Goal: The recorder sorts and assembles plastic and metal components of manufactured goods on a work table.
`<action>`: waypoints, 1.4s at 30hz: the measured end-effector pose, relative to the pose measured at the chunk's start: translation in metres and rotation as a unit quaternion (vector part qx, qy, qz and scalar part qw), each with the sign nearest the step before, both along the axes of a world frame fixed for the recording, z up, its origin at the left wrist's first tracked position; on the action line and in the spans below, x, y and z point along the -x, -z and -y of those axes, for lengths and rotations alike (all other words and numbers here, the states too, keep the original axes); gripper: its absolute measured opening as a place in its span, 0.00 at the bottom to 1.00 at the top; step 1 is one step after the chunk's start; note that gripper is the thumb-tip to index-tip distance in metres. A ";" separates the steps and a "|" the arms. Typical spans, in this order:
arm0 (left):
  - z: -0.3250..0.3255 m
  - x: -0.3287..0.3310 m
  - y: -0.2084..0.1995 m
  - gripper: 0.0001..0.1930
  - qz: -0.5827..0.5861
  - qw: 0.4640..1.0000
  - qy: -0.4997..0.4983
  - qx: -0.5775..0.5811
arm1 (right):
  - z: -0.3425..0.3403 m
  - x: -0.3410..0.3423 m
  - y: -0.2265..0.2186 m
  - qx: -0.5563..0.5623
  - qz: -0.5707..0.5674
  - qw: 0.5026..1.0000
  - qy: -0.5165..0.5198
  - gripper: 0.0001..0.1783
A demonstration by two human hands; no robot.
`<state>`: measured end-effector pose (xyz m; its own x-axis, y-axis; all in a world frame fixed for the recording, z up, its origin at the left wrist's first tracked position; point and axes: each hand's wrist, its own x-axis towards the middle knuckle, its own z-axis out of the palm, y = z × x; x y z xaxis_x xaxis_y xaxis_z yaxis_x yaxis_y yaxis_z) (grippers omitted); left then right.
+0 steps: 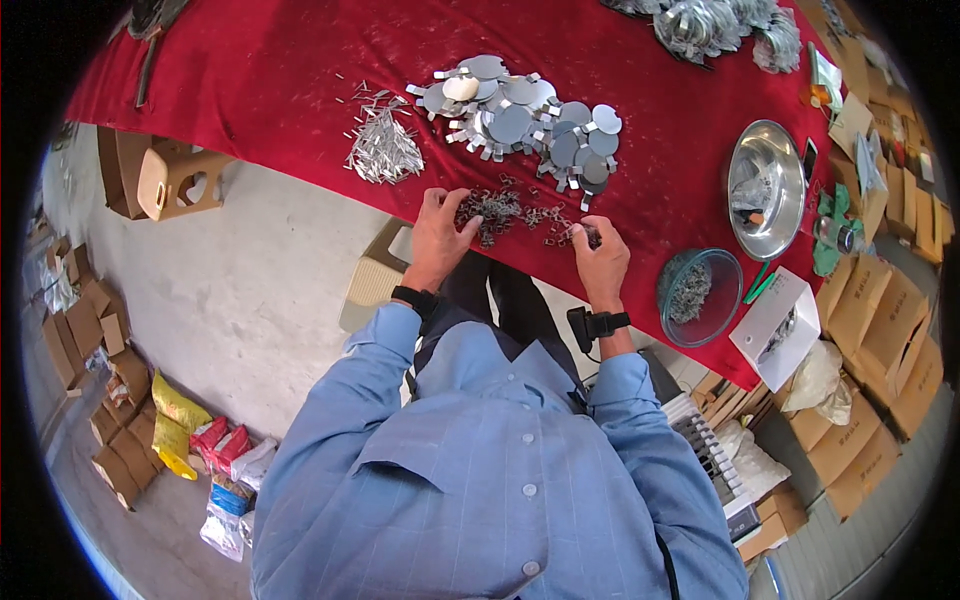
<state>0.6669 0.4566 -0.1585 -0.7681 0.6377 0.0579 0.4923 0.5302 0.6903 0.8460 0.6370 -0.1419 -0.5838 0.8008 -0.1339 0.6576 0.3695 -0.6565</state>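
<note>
A loose heap of small grey metal clips (490, 212) lies at the front edge of the red-covered table. My left hand (440, 238) rests at the heap's left side, thumb and forefinger apart and touching the clips. At the right end of the scattered clips is my right hand (603, 260), its fingers curled round a few small dark clips, partly hidden. Just beyond the hands, round silvery metal discs with tabs (510, 122) lie piled. To their left sits a pile of thin silvery metal strips (385, 150).
On the right stand a glass bowl (735, 300) of small metal parts, a steel bowl (790, 200) and a white box (785, 325). Clear plastic bags (695, 30) lie at the far right. A beige stool (375, 275) is under the table edge; cardboard boxes (850, 440) line the right.
</note>
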 end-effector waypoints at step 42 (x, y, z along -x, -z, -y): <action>0.002 -0.030 -0.005 0.21 0.059 0.997 0.038 0.028 | 0.040 0.049 0.013 -0.058 0.021 0.978 -0.202 0.24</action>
<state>0.6970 0.4550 -0.1537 -0.7173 0.6935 -0.0674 0.4496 0.5346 0.7156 0.7966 0.5971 -0.1546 -0.8508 0.5181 -0.0871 0.4692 0.6747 -0.5698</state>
